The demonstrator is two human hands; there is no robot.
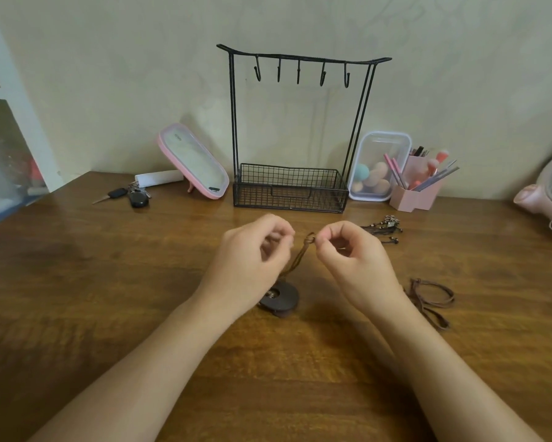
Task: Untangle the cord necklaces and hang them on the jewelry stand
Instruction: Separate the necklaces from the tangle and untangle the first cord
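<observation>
Nothing hung yet, jewelry stand (288, 193) at 12 o'clock bare; right hand (354, 260) pinches a necklace cord (300, 255), left hand (252, 253) curled, can't tell.

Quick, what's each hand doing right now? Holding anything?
Left hand: fingers curled and blurred; cannot tell if it holds the cord.
Right hand: pinches the cord's top end.

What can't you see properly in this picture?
All in the head view:
- Left hand: the fingertips are blurred, so it is unclear whether it holds the cord that the right hand pinches.
- Pendant: partly hidden behind the left wrist.
- Flower-charm necklace: partly behind the right hand and too small for detail.
- Pink object: cut off by the right edge.
</observation>
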